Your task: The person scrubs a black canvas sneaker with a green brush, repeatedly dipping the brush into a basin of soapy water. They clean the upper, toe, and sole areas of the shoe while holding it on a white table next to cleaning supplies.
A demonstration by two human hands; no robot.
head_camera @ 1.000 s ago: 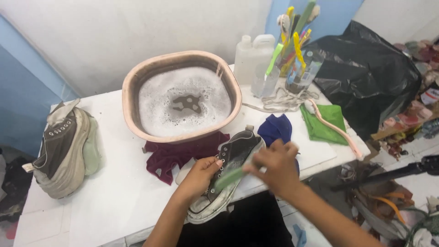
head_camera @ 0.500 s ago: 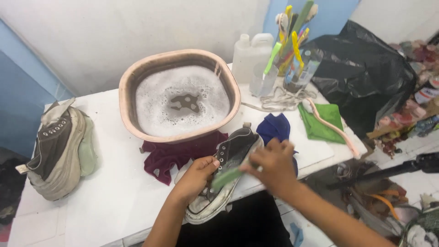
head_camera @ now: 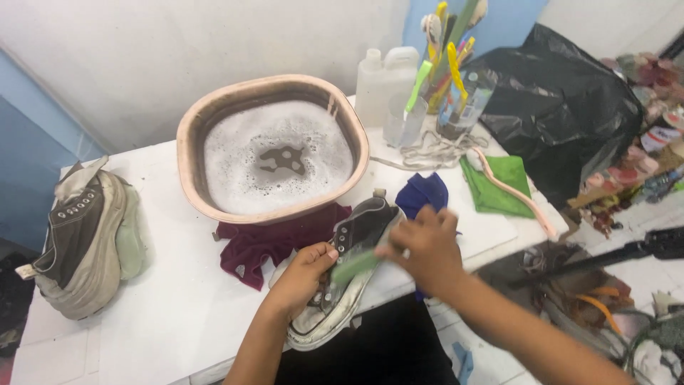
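At lower centre of the frame, a grey canvas sneaker (head_camera: 342, 278) with a worn rubber sole is gripped at its collar by the left hand (head_camera: 303, 274) on the white bench (head_camera: 164, 321). A green brush (head_camera: 354, 265) is clasped in the blurred right hand (head_camera: 426, 246). Behind, a round tub (head_camera: 199, 178) holds foamy water.

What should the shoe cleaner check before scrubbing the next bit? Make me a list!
1. Left hand steadies the dark high-top canvas sneaker: ok.
2. Right hand has a grip on the green brush: ok.
3. Round pink basin holds foamy water: ok.
4. Sneaker fully on the white table: not ok, it overhangs the front edge.
5. Maroon cloth within reach beside sneaker: ok.
6. Brush bristles wet: cannot tell.
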